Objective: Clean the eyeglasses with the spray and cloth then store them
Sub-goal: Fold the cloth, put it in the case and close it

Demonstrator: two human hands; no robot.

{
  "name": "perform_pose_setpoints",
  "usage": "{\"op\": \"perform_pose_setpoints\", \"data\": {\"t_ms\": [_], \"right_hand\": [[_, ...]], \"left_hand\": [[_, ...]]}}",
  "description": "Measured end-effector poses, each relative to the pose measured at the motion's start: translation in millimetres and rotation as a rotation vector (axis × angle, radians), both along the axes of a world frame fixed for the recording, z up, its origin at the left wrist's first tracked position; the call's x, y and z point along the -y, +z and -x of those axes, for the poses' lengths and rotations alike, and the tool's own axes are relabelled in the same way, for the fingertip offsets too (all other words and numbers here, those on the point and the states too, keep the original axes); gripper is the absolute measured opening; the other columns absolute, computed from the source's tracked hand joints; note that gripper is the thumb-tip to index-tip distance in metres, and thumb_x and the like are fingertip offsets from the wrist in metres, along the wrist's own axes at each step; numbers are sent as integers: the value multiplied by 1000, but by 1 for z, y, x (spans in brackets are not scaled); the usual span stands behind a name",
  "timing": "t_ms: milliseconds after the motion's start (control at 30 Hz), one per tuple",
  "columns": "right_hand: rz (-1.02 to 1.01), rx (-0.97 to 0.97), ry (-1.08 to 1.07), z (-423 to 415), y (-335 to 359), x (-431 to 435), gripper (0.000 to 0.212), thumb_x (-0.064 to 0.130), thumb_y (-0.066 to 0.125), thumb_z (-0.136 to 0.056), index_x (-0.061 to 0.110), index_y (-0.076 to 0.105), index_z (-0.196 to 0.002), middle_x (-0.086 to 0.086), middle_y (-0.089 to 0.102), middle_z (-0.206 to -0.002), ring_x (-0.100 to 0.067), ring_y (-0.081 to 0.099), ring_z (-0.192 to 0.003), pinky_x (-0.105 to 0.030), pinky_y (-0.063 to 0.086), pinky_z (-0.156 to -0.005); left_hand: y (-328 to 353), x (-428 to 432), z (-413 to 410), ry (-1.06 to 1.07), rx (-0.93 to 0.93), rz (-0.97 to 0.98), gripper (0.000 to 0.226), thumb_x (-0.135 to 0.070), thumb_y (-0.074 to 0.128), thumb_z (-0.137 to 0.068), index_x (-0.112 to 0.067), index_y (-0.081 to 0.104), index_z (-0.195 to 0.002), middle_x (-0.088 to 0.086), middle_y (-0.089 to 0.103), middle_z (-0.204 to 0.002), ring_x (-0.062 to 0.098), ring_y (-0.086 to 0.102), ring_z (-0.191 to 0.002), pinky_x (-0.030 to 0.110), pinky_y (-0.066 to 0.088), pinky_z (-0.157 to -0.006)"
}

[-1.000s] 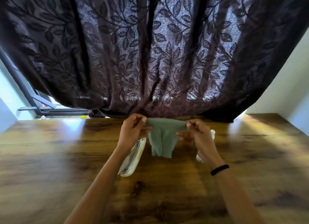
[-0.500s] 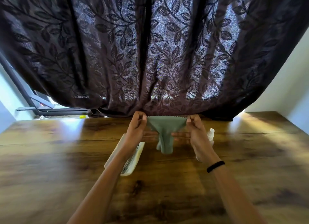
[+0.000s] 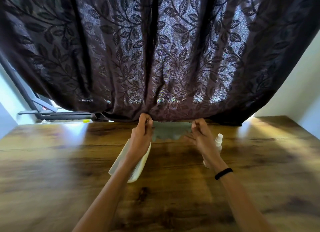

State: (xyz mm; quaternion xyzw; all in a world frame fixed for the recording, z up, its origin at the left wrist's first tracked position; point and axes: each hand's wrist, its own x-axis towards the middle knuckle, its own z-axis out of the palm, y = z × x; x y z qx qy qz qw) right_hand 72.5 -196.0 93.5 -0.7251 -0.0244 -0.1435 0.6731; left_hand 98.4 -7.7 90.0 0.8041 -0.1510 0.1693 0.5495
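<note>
Both hands hold a grey-green cleaning cloth stretched flat between them, above the far middle of the wooden table. My left hand pinches its left corner and my right hand pinches its right corner. Below my left wrist lies a white glasses case, open, mostly hidden by my forearm. A small white spray bottle lies on the table just right of my right hand. I cannot make out the eyeglasses themselves.
A dark leaf-patterned curtain hangs down to the table's far edge, right behind the cloth. A window frame shows at the far left and a white wall at the right.
My hands have moved further apart and away from me. The cloth, which hung down in a fold, is now pulled out wide and shallow between them.
</note>
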Motion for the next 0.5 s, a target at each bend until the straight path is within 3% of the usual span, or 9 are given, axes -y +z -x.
{"op": "perform_pose_setpoints", "data": {"t_ms": [100, 200, 267, 333, 400, 500], "right_hand": [[54, 28, 22, 4, 2, -1, 27, 12, 37, -97, 25, 41, -74, 4, 38, -71, -7, 46, -70, -35, 52, -83], [117, -35, -1, 15, -2, 4, 19, 10, 39, -96, 16, 44, -79, -7, 46, -78, -16, 52, -78, -39, 52, -84], [161, -134, 40, 29, -12, 12, 19, 9, 40, -95, 17, 45, -78, -5, 48, -83, -14, 55, -82, -35, 53, -81], [299, -229, 114, 50, -25, 20, 19, 10, 40, -94, 20, 46, -79, 2, 48, -85, -9, 54, -79, -20, 50, -71], [397, -303, 164, 69, -40, 24, 15, 9, 41, -94, 16, 49, -84, 3, 51, -85, -6, 53, -74, -12, 45, -59], [352, -418, 207, 88, -59, 27, 11, 9, 42, -94, 9, 51, -87, -1, 56, -83, -7, 57, -73, -16, 47, -61]], "left_hand": [[5, 1, 5, 1, 94, -92, 10, -19, 37, -98, -11, 39, -92, 2, 44, -60, 7, 35, -45, 31, 31, -46], [-3, -4, 20, -27, 27, -124, 10, -20, 38, -98, -15, 41, -90, 3, 46, -61, 21, 45, -50, 43, 40, -49], [-17, -7, 37, -71, -60, -153, 7, -20, 38, -97, -18, 42, -91, 0, 54, -68, 28, 57, -59, 46, 50, -54], [-36, -13, 56, -87, -153, -243, 6, -24, 38, -96, -23, 43, -100, -8, 57, -84, 6, 60, -71, 24, 53, -57], [-56, -17, 73, -118, -197, -314, 10, -26, 38, -95, -26, 42, -105, -14, 50, -99, -7, 54, -86, 12, 49, -63], [-72, -19, 92, -177, -247, -360, 12, -21, 39, -96, -32, 37, -95, -16, 48, -93, -14, 50, -86, 6, 45, -63]]}}
